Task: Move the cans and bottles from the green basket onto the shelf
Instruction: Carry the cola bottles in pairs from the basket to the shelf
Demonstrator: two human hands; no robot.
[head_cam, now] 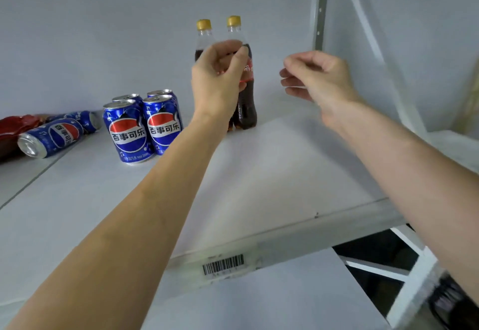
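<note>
Head view, left hand: the left hand [220, 70], at the centre of the frame, is curled around the shoulder of the right-hand cola bottle [245, 91], thumb and fingers closed on it; whether it grips firmly or is only steadying it, I cannot tell.
Head view, right hand: the right hand [313, 76], right of centre, is loosely half-curled and holds nothing, hanging in the air near the bottles.
Task things: two yellow-capped cola bottles stand upright at the back of the white shelf [272, 174], the left-hand cola bottle [203, 37] just beside the held one; four upright Pepsi cans [142, 125] stand in a block left of centre, and two toppled Pepsi cans [51, 135] lie on their sides at the left edge.
Risk, bottles: they stand so close that a sideways tug on letting go could, I judge, knock one against the other and tip both.
Risk, cans: the lying cans could roll along the shelf, and a forearm swing near the upright block might bump it.
Hidden: the green basket is nowhere in frame, so what is left to move cannot be judged.
Hard to make out: the left bottle's body is behind the hand; a red object [18, 125] at the far left is cut off; a dark blurred shape sits in the lower right corner.
</note>
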